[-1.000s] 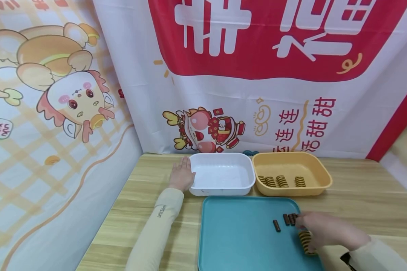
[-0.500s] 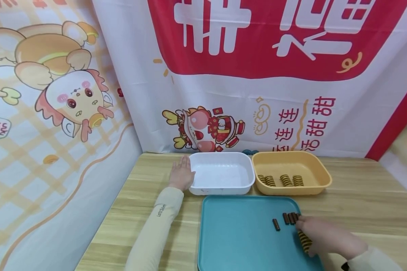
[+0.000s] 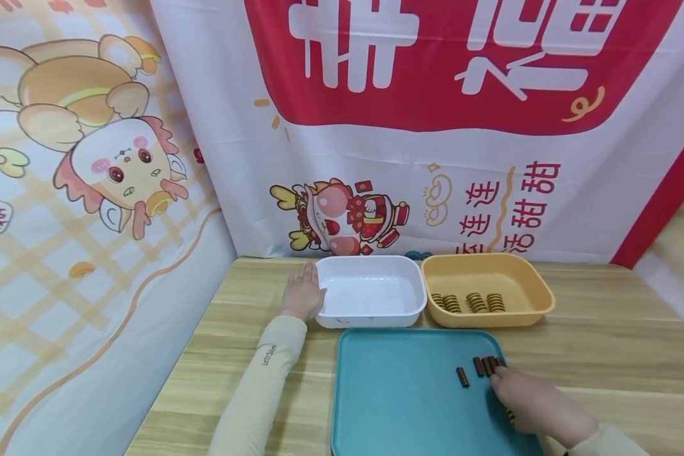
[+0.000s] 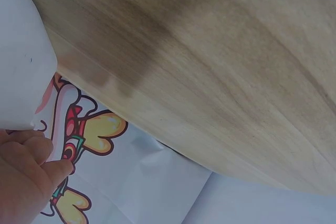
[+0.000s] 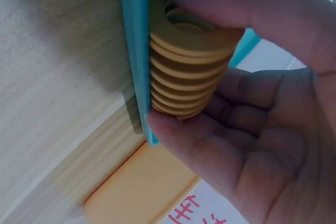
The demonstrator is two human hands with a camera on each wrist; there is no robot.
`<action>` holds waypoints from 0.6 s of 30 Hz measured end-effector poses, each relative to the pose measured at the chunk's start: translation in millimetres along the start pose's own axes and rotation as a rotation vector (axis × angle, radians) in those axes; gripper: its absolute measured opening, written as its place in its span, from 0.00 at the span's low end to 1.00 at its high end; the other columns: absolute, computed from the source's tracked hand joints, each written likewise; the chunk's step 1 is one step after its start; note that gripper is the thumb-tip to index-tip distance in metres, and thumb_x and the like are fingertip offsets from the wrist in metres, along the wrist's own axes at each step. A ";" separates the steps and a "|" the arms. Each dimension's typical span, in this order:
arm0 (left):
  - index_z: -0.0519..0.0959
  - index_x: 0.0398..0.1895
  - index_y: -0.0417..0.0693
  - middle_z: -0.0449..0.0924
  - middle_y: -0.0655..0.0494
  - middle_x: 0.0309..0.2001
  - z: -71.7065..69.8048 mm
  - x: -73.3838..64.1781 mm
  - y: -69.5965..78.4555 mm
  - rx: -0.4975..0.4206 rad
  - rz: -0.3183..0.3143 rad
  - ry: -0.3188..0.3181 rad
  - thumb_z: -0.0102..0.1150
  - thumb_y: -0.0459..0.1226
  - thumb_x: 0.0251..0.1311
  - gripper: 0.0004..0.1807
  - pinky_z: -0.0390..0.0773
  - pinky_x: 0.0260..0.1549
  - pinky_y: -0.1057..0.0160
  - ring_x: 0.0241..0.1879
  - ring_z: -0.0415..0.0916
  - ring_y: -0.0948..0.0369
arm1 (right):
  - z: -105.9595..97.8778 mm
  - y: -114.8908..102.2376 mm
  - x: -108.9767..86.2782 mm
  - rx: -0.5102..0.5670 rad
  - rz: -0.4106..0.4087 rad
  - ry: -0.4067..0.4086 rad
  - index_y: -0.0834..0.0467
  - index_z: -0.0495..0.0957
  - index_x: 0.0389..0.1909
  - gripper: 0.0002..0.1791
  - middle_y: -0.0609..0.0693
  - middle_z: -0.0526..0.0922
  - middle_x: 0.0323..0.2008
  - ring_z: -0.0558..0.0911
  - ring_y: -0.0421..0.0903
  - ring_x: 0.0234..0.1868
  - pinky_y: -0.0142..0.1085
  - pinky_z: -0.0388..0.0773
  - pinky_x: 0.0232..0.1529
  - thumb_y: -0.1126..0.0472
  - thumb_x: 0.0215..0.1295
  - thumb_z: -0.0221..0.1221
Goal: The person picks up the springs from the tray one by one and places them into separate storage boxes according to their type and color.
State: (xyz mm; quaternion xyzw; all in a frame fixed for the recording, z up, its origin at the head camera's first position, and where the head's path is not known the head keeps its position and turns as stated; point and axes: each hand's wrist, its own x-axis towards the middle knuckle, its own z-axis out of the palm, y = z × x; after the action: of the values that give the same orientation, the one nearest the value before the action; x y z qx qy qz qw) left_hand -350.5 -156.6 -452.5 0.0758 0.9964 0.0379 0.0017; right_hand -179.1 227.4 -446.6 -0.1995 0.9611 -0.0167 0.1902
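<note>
My right hand (image 3: 538,402) is at the right edge of the teal tray (image 3: 399,396). Between its thumb and fingers it holds a yellow coil spring (image 5: 189,72) end to end, close against the tray's raised rim. In the head view the hand covers most of that spring. Small dark brown springs (image 3: 479,366) lie in a row right by its fingertips, with a single brown spring (image 3: 462,377) lying apart to their left. My left hand (image 3: 303,294) rests against the left side of the white bin (image 3: 370,322), its fingers along the rim.
To the right of the white bin stands a yellow bin (image 3: 501,320) with several yellow springs (image 3: 476,303) along its near wall. Both bins are behind the tray on the wooden table (image 3: 615,329). A printed cloth (image 3: 342,152) hangs at the table's back edge.
The right hand's fingers have closed further over the yellow spring, hiding more of it. Inside the yellow bin, the rightmost spring has rolled left towards its neighbour. The left hand stays put.
</note>
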 end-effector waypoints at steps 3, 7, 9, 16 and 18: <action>0.46 0.72 0.32 0.43 0.40 0.73 1.2 0.9 -1.1 0.007 -0.004 -0.001 0.40 0.47 0.71 0.36 0.44 0.69 0.47 0.72 0.41 0.48 | 2.1 -0.4 0.0 -0.025 -0.012 0.028 0.67 0.78 0.41 0.23 0.53 0.75 0.32 0.73 0.47 0.31 0.43 0.80 0.32 0.77 0.38 0.69; 0.45 0.72 0.33 0.42 0.41 0.73 1.2 0.9 -1.1 0.005 -0.009 -0.012 0.39 0.47 0.71 0.36 0.43 0.69 0.47 0.72 0.41 0.48 | 2.8 -0.9 -0.9 -0.054 -0.031 0.056 0.66 0.78 0.38 0.20 0.52 0.75 0.30 0.72 0.46 0.30 0.43 0.79 0.31 0.78 0.39 0.68; 0.46 0.72 0.33 0.42 0.40 0.73 0.7 0.5 -1.0 0.001 -0.008 -0.011 0.40 0.47 0.71 0.36 0.43 0.69 0.47 0.72 0.41 0.48 | 2.8 -0.9 -1.3 -0.060 -0.041 0.066 0.67 0.78 0.38 0.19 0.52 0.76 0.30 0.71 0.46 0.30 0.44 0.78 0.32 0.78 0.40 0.67; 0.45 0.72 0.32 0.43 0.39 0.73 1.7 0.0 -3.0 0.022 0.002 -0.005 0.39 0.47 0.71 0.36 0.43 0.69 0.47 0.72 0.40 0.48 | 1.8 -1.5 -2.7 -0.062 -0.050 0.100 0.67 0.79 0.37 0.19 0.52 0.77 0.31 0.73 0.46 0.30 0.44 0.79 0.32 0.79 0.39 0.67; 0.45 0.72 0.32 0.43 0.40 0.73 1.7 0.2 -3.1 0.027 -0.001 -0.005 0.39 0.48 0.71 0.36 0.44 0.69 0.47 0.72 0.40 0.48 | 1.7 -2.0 -2.6 -0.063 -0.044 0.097 0.66 0.79 0.37 0.19 0.52 0.76 0.31 0.73 0.46 0.30 0.44 0.79 0.32 0.79 0.39 0.67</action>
State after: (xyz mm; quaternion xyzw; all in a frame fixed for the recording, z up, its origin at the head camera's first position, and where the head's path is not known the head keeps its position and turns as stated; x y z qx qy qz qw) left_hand -351.1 -159.5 -454.4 0.0753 0.9969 0.0241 0.0032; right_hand -175.5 226.7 -447.0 -0.2255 0.9646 -0.0004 0.1369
